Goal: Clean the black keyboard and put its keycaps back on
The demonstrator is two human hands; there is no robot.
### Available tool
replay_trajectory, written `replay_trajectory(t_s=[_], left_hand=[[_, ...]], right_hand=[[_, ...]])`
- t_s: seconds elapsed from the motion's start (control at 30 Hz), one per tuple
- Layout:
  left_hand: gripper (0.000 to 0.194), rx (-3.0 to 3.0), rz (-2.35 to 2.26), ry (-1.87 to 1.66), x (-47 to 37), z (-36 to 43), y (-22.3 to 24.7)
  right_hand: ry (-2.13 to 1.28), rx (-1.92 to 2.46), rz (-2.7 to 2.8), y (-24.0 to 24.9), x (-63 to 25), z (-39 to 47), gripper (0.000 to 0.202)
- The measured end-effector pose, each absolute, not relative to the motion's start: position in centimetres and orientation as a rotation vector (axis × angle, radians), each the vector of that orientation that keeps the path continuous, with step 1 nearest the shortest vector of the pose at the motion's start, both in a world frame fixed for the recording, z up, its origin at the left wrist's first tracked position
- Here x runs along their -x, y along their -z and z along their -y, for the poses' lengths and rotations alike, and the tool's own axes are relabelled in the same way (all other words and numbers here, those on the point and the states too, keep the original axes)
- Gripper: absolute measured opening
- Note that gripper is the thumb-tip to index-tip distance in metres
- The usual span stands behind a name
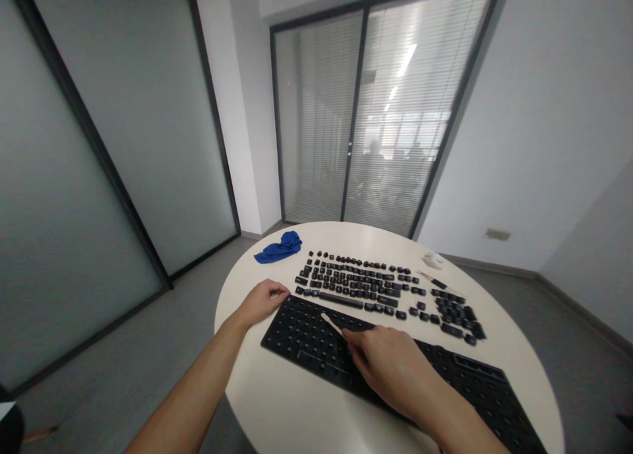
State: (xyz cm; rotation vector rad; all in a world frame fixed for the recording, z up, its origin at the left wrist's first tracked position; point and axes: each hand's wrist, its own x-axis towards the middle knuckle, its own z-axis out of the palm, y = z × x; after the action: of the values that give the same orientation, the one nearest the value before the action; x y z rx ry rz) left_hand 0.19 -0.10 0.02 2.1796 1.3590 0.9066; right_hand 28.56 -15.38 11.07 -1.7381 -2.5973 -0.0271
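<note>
A black keyboard base (pixel 309 338) with its keycaps off lies slantwise across the table, bare switch posts showing. My right hand (pixel 388 361) is closed around a white cotton swab (pixel 332 323), whose tip points down at the left half of the base. At the base's far left corner, my left hand (pixel 264 302) pinches the edge with thumb and fingers together. Beyond the base, loose black keycaps (pixel 341 300) are laid out in rows much like a keyboard layout. My right hand and forearm hide the middle of the base.
The round cream table (pixel 257 375) carries a crumpled blue cloth (pixel 279 247) at its far left. Towards the far right are a thin dark-handled tool (pixel 438 284) and a small white crumpled item (pixel 433 260). Glass partitions and a white wall stand behind.
</note>
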Motion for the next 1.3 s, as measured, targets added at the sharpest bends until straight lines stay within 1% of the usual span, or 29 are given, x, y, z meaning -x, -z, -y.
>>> replay_trajectory(t_s=[0.27, 0.67, 0.83, 1.03, 1.3], left_hand=[[0.027, -2.176, -1.355, -0.91, -0.1, 0.1, 0.1], [0.027, -2.19, -1.35, -0.921, 0.0, 0.0, 0.1], [0.028, -2.197, -1.373, -0.91, -0.2, 0.2, -0.2], [0.025, -2.197, -1.441, -0.913, -0.5, 0.4, -0.7], [0.026, -2.231, -1.485, -0.931, -0.7, 0.1, -0.2]], right_hand=[[0.078, 1.769, 2.618, -12.0, -28.7, 16.0, 0.031], [0.136, 1.841, 2.622, -11.1, -28.5, 16.0, 0.034], [0.14, 1.805, 2.586, -10.7, -28.9, 15.9, 0.034], [0.188, 1.791, 2.54, -9.5, -28.9, 15.7, 0.035], [0.181, 1.811, 2.53, -9.1, -28.9, 15.4, 0.036]])
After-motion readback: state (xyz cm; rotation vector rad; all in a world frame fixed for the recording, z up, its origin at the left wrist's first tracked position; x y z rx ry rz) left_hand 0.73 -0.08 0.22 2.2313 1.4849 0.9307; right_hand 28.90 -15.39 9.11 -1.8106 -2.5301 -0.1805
